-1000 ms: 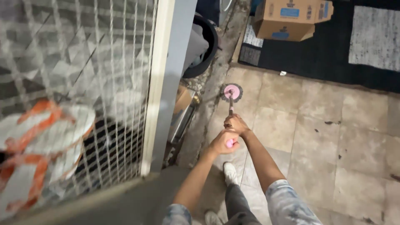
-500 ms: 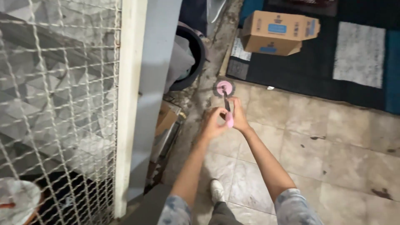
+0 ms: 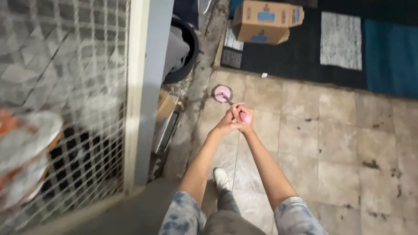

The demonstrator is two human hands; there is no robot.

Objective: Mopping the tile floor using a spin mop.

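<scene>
Pink round mop head [image 3: 222,93] sits flat on the stained beige tile floor [image 3: 339,143], near a dark rug [image 3: 300,56] and cardboard box [image 3: 265,21] farther off. A black bin [image 3: 185,48] stands left of it beside a wire-mesh gate [image 3: 65,109]. Both arms stretch forward; left hand [image 3: 226,125] and right hand [image 3: 242,118] press together, fingers curled tight round the pink mop handle [image 3: 245,117].
</scene>
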